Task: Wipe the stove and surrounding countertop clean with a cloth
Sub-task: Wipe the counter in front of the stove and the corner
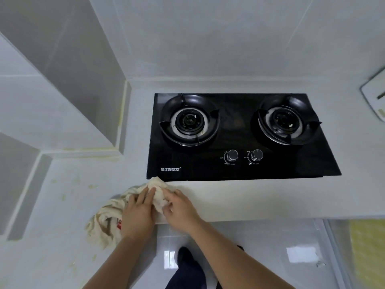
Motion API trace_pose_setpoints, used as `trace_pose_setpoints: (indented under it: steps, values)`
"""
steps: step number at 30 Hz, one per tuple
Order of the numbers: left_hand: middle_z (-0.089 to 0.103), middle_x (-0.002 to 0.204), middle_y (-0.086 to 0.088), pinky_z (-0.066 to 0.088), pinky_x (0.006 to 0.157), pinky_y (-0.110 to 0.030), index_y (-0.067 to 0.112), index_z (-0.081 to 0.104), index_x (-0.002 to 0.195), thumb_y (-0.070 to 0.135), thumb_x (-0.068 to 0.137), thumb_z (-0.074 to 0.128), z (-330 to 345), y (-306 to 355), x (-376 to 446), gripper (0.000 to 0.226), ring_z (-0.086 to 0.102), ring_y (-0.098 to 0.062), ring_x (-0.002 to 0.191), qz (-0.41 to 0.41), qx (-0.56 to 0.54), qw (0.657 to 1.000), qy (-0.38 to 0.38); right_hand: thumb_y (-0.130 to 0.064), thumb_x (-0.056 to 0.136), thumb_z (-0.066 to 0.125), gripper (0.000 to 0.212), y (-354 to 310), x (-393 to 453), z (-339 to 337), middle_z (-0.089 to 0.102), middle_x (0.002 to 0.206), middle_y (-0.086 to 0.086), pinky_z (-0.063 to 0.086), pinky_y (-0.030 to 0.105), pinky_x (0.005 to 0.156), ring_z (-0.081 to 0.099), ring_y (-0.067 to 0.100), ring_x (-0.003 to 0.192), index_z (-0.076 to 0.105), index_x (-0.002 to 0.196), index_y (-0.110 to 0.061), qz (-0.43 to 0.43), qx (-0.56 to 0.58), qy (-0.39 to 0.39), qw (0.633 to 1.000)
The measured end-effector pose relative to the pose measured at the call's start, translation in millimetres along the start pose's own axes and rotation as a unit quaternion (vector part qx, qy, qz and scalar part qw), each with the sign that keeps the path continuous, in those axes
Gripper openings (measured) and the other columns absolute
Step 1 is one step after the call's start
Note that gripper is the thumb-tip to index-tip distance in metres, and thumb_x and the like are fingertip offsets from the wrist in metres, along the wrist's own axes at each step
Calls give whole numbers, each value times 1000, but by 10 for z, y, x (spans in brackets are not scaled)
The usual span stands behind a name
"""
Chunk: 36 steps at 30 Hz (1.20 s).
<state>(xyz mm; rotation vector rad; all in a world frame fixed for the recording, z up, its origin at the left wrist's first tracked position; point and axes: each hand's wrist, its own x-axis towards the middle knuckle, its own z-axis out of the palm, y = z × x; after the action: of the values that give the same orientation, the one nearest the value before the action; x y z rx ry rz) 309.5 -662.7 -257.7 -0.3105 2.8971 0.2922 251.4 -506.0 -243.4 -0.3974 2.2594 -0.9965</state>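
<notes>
Head view: both hands' fingers grip the cloth [104, 217] just beside the stove [239, 167].

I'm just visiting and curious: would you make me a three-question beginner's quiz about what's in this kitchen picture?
1. True or false: the cloth is spread over the right burner.
2. Which hands touch the cloth? A) left hand only B) right hand only C) both
3. Fill in: the stove has ___ control knobs.

Key:
1. False; it lies bunched on the countertop by the stove's front left corner.
2. C; both hands are on it.
3. Two, the left knob and the right knob.
</notes>
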Motion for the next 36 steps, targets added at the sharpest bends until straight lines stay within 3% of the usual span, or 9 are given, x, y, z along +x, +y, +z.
trace_pose_setpoints:
  steps: [3,6,9,11,14,19,23,29,36]
  values:
    - [66,131,-15,54,82,-53,12,65,134,20,86,51,-174,-173,69,51,57,-44,101,-70,-61,992,83,-26,100,53,51,-13,-99,-167,51,132,-4,44,30,107,50,12,119,49,151,-23,-9,8,41,999]
    - [57,138,-18,44,92,-58,17,61,138,10,85,63,-337,-437,139,53,50,-47,110,-174,-76,979,78,-24,100,56,36,50,-198,-404,54,127,-11,43,13,89,52,3,100,64,135,-24,20,22,94,995]
    - [35,157,-16,29,110,-60,18,46,148,25,85,64,-481,-487,215,66,33,-43,136,-246,-45,967,55,-24,99,59,26,181,-272,-654,56,118,-15,38,5,73,53,1,90,70,123,-26,65,34,123,990]
    - [30,161,-18,26,111,-60,15,39,149,37,80,60,-591,-246,321,76,29,-42,142,-179,-54,978,98,-24,98,60,22,257,-332,-878,57,114,-14,41,12,74,55,2,89,71,117,-29,92,41,154,983]
    - [45,150,-10,37,103,-55,16,49,141,35,75,56,-727,432,500,70,42,-37,132,-1,-84,988,128,-23,96,62,20,347,-402,-1221,59,113,-11,44,20,80,57,3,90,72,113,-29,119,46,202,971]
    - [47,141,7,43,97,-41,24,48,144,32,88,59,-784,1683,790,57,51,-22,125,142,-101,985,14,-24,94,63,28,608,-512,-1717,58,126,-4,48,27,87,60,13,106,70,121,-23,152,18,248,957]
    - [36,151,9,44,98,-39,27,36,153,32,95,56,-729,2376,1059,62,52,-21,126,149,-70,985,-51,-26,95,62,52,926,-528,-2074,46,149,1,46,37,108,45,21,137,53,146,-17,174,-19,249,953]
    - [33,157,3,52,93,-44,32,23,161,36,100,55,-476,2802,1470,68,58,-29,123,96,-4,987,-126,-25,95,64,81,1305,-331,-2418,23,165,0,39,37,114,35,23,147,20,163,-21,158,-6,209,965]
    - [43,131,-3,51,72,-37,19,49,137,26,102,58,-279,2899,1613,36,63,-28,105,80,48,990,-107,-22,93,66,79,1469,-76,-2528,32,158,3,39,34,116,43,23,140,26,162,-19,135,11,151,979]
